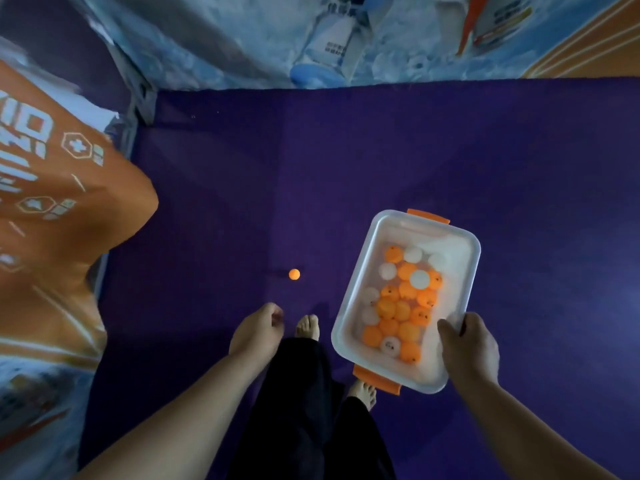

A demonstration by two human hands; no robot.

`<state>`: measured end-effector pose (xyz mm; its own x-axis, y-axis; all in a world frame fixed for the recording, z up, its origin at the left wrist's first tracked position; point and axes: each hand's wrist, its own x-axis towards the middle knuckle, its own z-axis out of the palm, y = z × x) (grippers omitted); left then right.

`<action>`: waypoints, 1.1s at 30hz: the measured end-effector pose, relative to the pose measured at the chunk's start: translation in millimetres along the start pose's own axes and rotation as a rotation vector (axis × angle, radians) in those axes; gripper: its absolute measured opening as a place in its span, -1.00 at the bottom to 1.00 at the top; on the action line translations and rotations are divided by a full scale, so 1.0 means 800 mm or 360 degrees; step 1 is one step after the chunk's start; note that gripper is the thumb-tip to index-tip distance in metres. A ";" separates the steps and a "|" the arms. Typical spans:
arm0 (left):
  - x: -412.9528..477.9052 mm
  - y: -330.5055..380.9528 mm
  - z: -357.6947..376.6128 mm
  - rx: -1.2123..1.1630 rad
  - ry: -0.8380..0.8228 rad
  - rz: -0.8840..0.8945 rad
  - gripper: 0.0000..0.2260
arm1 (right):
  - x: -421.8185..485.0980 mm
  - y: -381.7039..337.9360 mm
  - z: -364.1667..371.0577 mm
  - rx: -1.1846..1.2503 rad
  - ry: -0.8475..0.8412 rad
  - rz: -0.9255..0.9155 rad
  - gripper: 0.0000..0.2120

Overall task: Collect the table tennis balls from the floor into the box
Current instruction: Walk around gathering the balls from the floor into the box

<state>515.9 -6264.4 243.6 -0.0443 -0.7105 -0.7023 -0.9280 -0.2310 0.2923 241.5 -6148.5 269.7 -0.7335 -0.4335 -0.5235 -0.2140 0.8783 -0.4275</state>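
Table tennis balls (401,306), orange and white, are lying heaped above the purple floor (381,150) in the clear box (446,237), which the right hand (471,344) is gripping by its near rim, thumb hooked over the edge. The left hand (258,329) is hanging free, fingers loosely curled with nothing showing in them. One loose orange ball (294,274) is lying on the floor at one o'clock from that hand, the nearer of the two.

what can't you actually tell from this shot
All head view.
Left hand: fingers curl over the palm, so whether it holds a ball is hidden.
Right hand: fingers beneath the box are hidden by the box.
Balls in the box: upper ones cover lower ones, so no exact count.
Ball marks: too small to read.
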 end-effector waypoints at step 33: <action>0.410 -0.041 0.251 -0.0154 0.0208 0.0190 -0.63 | 0.259 0.078 0.317 0.0062 0.0221 0.0406 -0.83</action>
<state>457.5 -6356.5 -126.3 -0.0974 -0.8155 -0.5705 -0.8791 -0.1983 0.4335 239.9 -6234.5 -52.1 -0.8423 -0.1655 -0.5129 0.0117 0.9458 -0.3245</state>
